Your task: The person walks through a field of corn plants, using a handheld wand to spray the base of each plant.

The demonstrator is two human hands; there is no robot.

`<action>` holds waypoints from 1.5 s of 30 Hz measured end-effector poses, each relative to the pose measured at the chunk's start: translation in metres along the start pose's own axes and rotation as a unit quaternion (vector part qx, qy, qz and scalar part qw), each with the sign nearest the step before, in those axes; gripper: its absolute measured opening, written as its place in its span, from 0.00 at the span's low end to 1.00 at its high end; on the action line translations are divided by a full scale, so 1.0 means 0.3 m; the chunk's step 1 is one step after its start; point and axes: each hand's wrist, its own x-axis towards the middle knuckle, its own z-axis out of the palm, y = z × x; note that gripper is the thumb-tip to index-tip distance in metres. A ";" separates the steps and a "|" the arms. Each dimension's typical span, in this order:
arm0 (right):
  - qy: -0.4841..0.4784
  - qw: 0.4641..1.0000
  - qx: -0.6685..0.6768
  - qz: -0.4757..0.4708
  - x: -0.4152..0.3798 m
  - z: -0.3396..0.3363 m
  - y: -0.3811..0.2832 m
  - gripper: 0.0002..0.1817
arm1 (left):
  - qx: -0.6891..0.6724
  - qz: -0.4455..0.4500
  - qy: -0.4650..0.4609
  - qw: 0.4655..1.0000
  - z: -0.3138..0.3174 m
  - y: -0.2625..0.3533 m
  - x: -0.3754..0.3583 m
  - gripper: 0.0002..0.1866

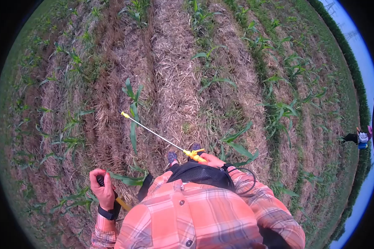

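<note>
My right hand [214, 161] is wrapped round the yellow grip of a spray wand [158, 135], in front of my waist. The thin metal tube slants forward and left, ending in a yellow nozzle [124, 114] that overlaps the leaves of a young corn plant [133, 110]. A dark hose [253, 178] loops beside my right forearm. At my left side, my left hand [104, 191] is closed round the black grip of a lever [100, 180]. A yellow bar [123, 204] shows below that hand, partly hidden by my plaid sleeve.
Rows of young corn run ahead over straw-covered soil [174, 62]. A corn leaf [126, 179] reaches close to my left hand, and another plant [239, 145] grows at front right. My shoes [172, 157] show below. Another person [361, 137] stands far right, near a tree line [353, 62].
</note>
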 end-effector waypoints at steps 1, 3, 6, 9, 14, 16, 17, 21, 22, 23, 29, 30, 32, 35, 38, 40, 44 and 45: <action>-0.009 1.000 0.006 -0.013 0.021 -0.018 -0.004 0.16 | 0.000 0.001 0.002 1.000 0.025 -0.009 0.032 0.04; -0.013 1.000 -0.006 -0.020 0.048 -0.058 0.001 0.17 | 0.071 -0.039 -0.019 0.996 0.112 -0.074 0.105 0.04; 0.047 0.997 0.035 0.056 0.119 -0.122 -0.001 0.14 | 0.182 0.058 -0.018 0.981 0.268 -0.277 0.237 0.04; 0.104 0.980 0.145 0.093 0.145 -0.226 -0.002 0.12 | 0.198 0.039 -0.033 0.979 0.390 -0.298 0.328 0.05; 0.212 0.945 0.220 0.118 0.141 -0.437 0.031 0.10 | 0.238 0.075 -0.049 0.967 0.578 -0.326 0.469 0.06; 0.255 0.924 0.258 0.117 0.132 -0.515 0.047 0.09 | 0.239 0.066 -0.057 0.967 0.640 -0.305 0.518 0.06; 0.288 0.908 0.276 0.125 0.125 -0.548 0.047 0.09 | 0.239 0.053 -0.063 0.967 0.671 -0.277 0.535 0.06; 0.358 0.860 0.342 0.124 0.109 -0.687 0.119 0.11 | 0.199 0.082 -0.055 0.975 0.712 -0.125 0.584 0.05; 0.380 0.847 0.351 0.121 0.109 -0.720 0.138 0.11 | 0.199 0.091 -0.042 0.975 0.700 -0.092 0.591 0.04; 0.401 0.835 0.358 0.116 0.113 -0.753 0.156 0.12 | 0.186 0.036 -0.051 0.981 0.666 -0.060 0.590 0.04; 0.447 0.806 0.362 0.144 0.117 -0.868 0.172 0.11 | 0.072 0.001 -0.013 0.997 0.539 0.231 0.552 0.05; 0.451 0.806 0.350 0.155 0.135 -0.870 0.167 0.12 | 0.078 -0.001 -0.017 0.997 0.554 0.217 0.579 0.05; 0.456 0.808 0.333 0.170 0.169 -0.871 0.142 0.12 | 0.149 0.041 -0.041 0.987 0.606 0.101 0.673 0.06; 0.420 0.843 0.292 0.166 0.271 -0.876 0.068 0.12 | 0.169 0.068 -0.039 0.983 0.725 -0.127 0.859 0.04; 0.369 0.880 0.250 0.166 0.388 -0.886 -0.045 0.11 | 0.188 0.030 -0.059 0.980 0.775 -0.208 0.983 0.04; 0.331 0.897 0.240 0.167 0.469 -0.895 -0.181 0.11 | 0.175 0.007 -0.049 0.983 0.779 -0.269 1.059 0.04; 0.224 0.957 0.131 0.128 0.621 -0.898 -0.350 0.11 | 0.237 0.004 -0.046 0.970 0.751 -0.376 1.167 0.05; 0.194 0.965 0.127 0.120 0.662 -0.899 -0.387 0.12 | 0.264 0.000 -0.047 0.963 0.754 -0.398 1.194 0.05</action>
